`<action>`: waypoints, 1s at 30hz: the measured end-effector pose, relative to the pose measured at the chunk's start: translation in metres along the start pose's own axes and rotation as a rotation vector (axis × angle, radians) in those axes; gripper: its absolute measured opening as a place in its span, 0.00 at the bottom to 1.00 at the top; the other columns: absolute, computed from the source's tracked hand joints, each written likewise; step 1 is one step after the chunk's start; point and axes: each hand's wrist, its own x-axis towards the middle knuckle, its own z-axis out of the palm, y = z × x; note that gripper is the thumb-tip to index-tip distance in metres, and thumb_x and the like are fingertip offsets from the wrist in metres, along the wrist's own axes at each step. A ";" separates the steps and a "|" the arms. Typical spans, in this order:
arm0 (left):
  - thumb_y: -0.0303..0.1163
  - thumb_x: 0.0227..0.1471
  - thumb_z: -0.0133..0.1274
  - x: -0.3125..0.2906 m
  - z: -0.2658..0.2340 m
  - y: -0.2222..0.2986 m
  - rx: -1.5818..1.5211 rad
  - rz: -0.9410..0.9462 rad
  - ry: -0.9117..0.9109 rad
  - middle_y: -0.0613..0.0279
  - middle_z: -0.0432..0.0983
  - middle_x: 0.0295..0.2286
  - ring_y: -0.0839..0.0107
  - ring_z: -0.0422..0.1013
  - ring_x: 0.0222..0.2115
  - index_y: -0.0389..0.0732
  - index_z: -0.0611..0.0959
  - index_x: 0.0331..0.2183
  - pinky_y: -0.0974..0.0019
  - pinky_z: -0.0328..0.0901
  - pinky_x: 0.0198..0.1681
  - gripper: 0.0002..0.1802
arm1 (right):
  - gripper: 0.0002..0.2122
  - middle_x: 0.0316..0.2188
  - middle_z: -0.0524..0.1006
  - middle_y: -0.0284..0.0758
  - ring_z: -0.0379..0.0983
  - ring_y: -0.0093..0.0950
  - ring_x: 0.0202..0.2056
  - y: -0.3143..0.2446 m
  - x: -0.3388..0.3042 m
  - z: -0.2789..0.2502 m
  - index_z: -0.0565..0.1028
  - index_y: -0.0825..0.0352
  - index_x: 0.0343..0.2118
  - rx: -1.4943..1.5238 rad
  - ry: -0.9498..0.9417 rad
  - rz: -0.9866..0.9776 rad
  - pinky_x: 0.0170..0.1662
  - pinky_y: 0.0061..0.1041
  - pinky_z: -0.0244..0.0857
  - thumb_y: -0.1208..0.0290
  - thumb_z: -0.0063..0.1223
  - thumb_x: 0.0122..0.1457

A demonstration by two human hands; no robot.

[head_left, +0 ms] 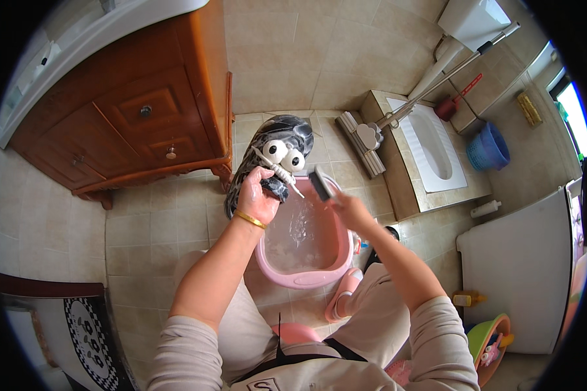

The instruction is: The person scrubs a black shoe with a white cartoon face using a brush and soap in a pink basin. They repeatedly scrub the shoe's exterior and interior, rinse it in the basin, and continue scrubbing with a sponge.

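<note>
My left hand is closed on a soapy black slipper-like shoe, streaked with white foam. Two big white cartoon eyes and a white twisted cord sit on its front. It is held up over the far left rim of a pink basin of cloudy, sudsy water. To the right, my right hand grips a scrub brush above the basin's far right side. A gap lies between brush and shoe. Some fingers of both hands are hidden.
A wooden cabinet stands at the left. Far right are a mop, a raised squat toilet and a blue bucket. A white appliance-like panel and a green-orange basin with a toy are at near right.
</note>
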 end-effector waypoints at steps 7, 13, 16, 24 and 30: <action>0.31 0.49 0.53 -0.015 0.018 0.005 0.117 -0.014 0.007 0.65 0.74 0.33 0.71 0.71 0.32 0.41 0.76 0.38 0.68 0.66 0.35 0.12 | 0.19 0.19 0.63 0.20 0.55 0.11 0.16 -0.040 0.002 0.007 0.66 0.57 0.56 0.219 0.052 0.254 0.17 0.15 0.48 0.69 0.46 0.61; 0.33 0.50 0.54 0.000 0.007 0.002 0.178 0.034 0.076 0.64 0.75 0.37 0.70 0.71 0.38 0.41 0.77 0.41 0.63 0.66 0.42 0.14 | 0.20 0.30 0.72 0.30 0.67 0.22 0.33 -0.035 0.006 -0.012 0.66 0.61 0.55 0.213 0.138 0.317 0.37 0.22 0.60 0.70 0.49 0.59; 0.30 0.48 0.53 0.010 0.007 0.004 0.176 0.034 0.175 0.65 0.75 0.33 0.70 0.71 0.35 0.40 0.77 0.37 0.62 0.66 0.41 0.12 | 0.21 0.39 0.77 0.42 0.74 0.36 0.41 -0.045 0.010 -0.018 0.65 0.61 0.56 -0.081 0.075 0.359 0.45 0.28 0.64 0.71 0.49 0.58; 0.29 0.45 0.50 0.024 -0.028 0.003 0.165 -0.012 0.223 0.63 0.72 0.26 0.66 0.70 0.28 0.41 0.75 0.29 0.58 0.67 0.37 0.05 | 0.23 0.46 0.74 0.43 0.72 0.30 0.46 -0.048 0.011 -0.008 0.63 0.63 0.57 0.076 0.190 0.216 0.48 0.21 0.61 0.71 0.50 0.58; 0.23 0.45 0.48 0.019 -0.021 -0.010 0.469 0.136 0.175 0.61 0.74 0.28 0.68 0.71 0.30 0.36 0.77 0.29 0.67 0.67 0.36 0.05 | 0.24 0.29 0.74 0.41 0.72 0.41 0.32 -0.053 0.007 -0.003 0.66 0.55 0.55 -0.232 0.200 -0.161 0.37 0.33 0.66 0.69 0.54 0.54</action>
